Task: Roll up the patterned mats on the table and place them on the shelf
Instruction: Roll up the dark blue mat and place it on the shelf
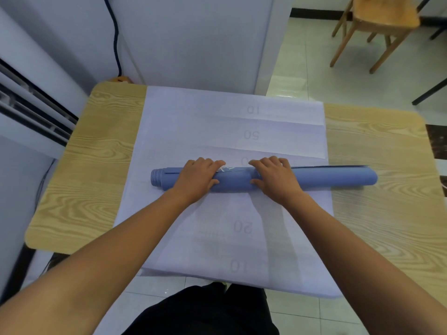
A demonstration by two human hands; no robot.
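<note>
A blue mat [333, 177] lies rolled into a long tube across the middle of the wooden table [101, 146]. Its loose outer edge faces away from me along the top. My left hand [198, 176] grips the roll left of centre, fingers curled over its far side and thumb on the near side. My right hand [273, 176] grips it right of centre the same way. Under the roll a pale lilac mat [217, 122] lies flat, its backing printed with faint numbers, and its near end hangs over the table's front edge.
A white cabinet [193, 39] stands behind the table. A white appliance with dark slats [29, 102] is at the left, and a black cable [116, 37] runs down the wall. A wooden chair [377, 25] stands on the tiled floor at the back right.
</note>
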